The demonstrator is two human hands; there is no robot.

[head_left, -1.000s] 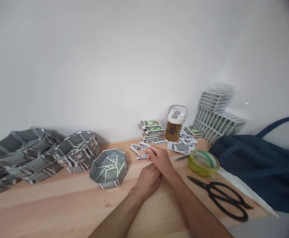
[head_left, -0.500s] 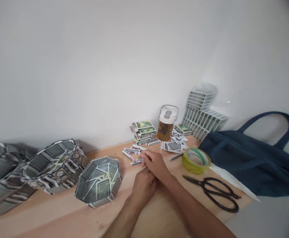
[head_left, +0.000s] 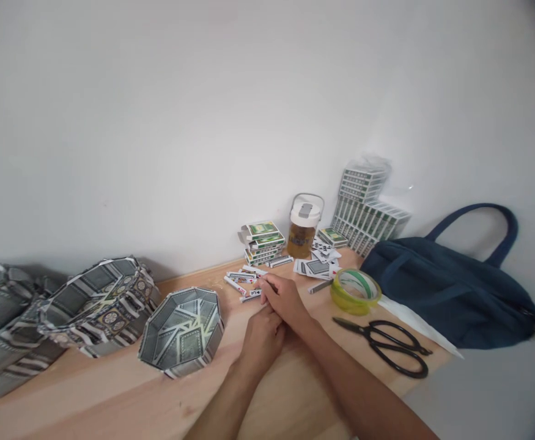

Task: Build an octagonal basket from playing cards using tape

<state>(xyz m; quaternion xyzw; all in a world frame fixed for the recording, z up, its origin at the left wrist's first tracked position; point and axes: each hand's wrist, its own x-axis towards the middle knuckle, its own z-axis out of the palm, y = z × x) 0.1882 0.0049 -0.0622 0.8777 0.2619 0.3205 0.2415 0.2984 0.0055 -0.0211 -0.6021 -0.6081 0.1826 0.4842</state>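
Observation:
In the head view my right hand (head_left: pixel 283 297) lies closed over my left hand (head_left: pixel 261 340), which is curled into a loose fist. The two touch above the wooden table, and whether anything is inside them is hidden. Just beyond the fingertips lie several folded playing cards (head_left: pixel 238 278), one marked with a 3. To the left is a shallow octagonal tray made of folded cards (head_left: pixel 180 333). Right of my right hand lie a roll of yellow tape (head_left: pixel 355 299) with a green-and-white core and black-handled scissors (head_left: pixel 384 345).
Deeper card baskets (head_left: pixel 97 308) stand at the left. Behind the hands are stacked card boxes (head_left: pixel 263 231), a white-lidded jar (head_left: pixel 301 240) and loose cards (head_left: pixel 317 267). More wrapped card boxes (head_left: pixel 368 214) lean at the white wall. A navy bag (head_left: pixel 436 284) lies on the right.
The view has shifted slightly, so the bag, tape and scissors appear a little further left and higher. The hands stay together in the same pose.

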